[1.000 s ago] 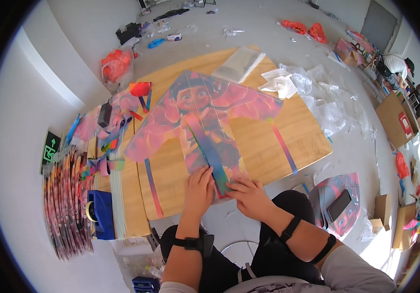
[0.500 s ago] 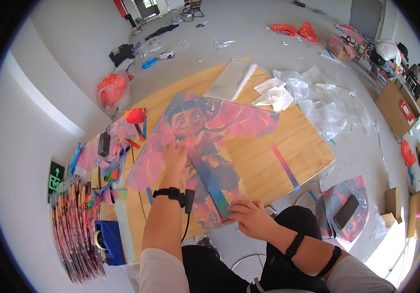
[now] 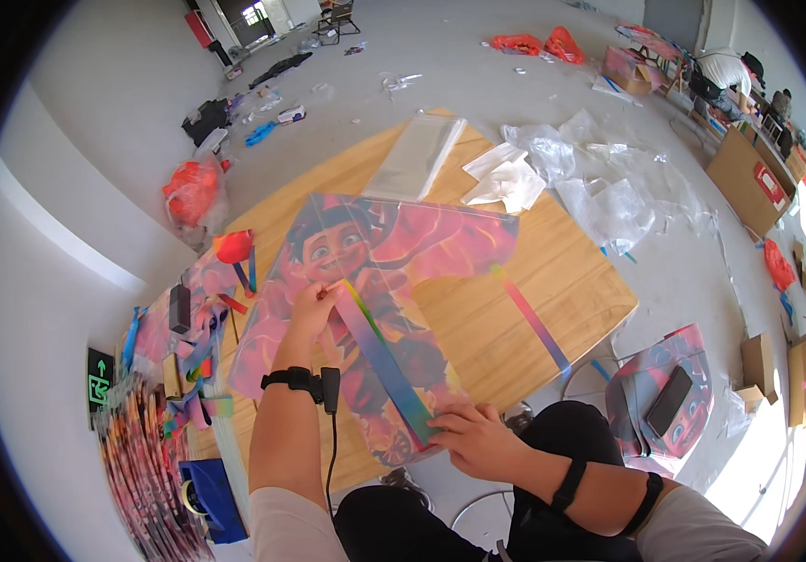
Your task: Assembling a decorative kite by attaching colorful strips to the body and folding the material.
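The left grip (image 3: 311, 309) pinched tightly the upper end of the rainbow ribbon (image 3: 382, 361); the right grip (image 3: 478, 440) touched its lower end, closure unclear. Over the printed kite (image 3: 464, 242) on the tabletop (image 3: 567, 281), even tension best kept it straight.

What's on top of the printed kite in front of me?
A rainbow ribbon runs down the kite, your left hand at its upper end and right hand at its lower end. Whatever is directly beneath them is covered and can't be seen.
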A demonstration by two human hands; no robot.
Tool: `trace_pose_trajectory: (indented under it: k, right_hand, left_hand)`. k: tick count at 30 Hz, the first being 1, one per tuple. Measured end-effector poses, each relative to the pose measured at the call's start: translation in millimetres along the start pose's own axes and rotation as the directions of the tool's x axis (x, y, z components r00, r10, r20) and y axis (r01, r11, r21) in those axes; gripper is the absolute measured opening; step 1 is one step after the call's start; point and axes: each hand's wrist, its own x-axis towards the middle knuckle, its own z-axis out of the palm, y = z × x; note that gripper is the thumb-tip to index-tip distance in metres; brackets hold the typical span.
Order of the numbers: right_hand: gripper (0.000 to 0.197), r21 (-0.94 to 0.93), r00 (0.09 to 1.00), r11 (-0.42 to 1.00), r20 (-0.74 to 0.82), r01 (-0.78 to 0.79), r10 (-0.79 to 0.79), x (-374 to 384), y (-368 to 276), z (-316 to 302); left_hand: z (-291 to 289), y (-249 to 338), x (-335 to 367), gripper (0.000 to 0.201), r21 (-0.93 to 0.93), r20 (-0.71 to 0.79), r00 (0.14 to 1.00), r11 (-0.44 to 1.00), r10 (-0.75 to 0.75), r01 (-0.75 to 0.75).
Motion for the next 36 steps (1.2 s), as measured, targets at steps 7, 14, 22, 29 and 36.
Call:
trace_pose_trajectory:
  k: [7, 14, 22, 29, 36]
  right_hand:
    - [0.041, -0.011, 1.0, 1.0, -0.001, 0.026, -0.026, 1, -4, 3]
    - [0.043, -0.017, 1.0, 1.0, 0.003, 0.02, -0.02, 0, -3, 4]
    - [0.044, -0.013, 0.998, 1.0, 0.056, -0.006, 0.006, 2, -5, -2]
    - [0.047, -0.018, 1.0, 1.0, 0.017, 0.019, -0.019, 2, -5, 0]
    - [0.044, -0.017, 1.0, 1.0, 0.027, 0.013, -0.013, 2, -5, 2]
  left_hand:
    - [0, -6, 6, 0.022, 0.147, 0.009, 1.0, 0.989, 0.023, -0.024]
    - [9, -4, 4, 0.021, 0.148, -0.06, 0.993, 0.984, 0.106, -0.096]
    - [20, -2, 5, 0.021, 0.215, -0.138, 0.983, 0.973, 0.118, -0.086]
    - [18, -22, 15, 0.018, 0.15, -0.155, 0.979, 0.983, 0.134, -0.111]
    - [14, -23, 15, 0.018, 0.183, -0.159, 0.978, 0.977, 0.135, -0.106]
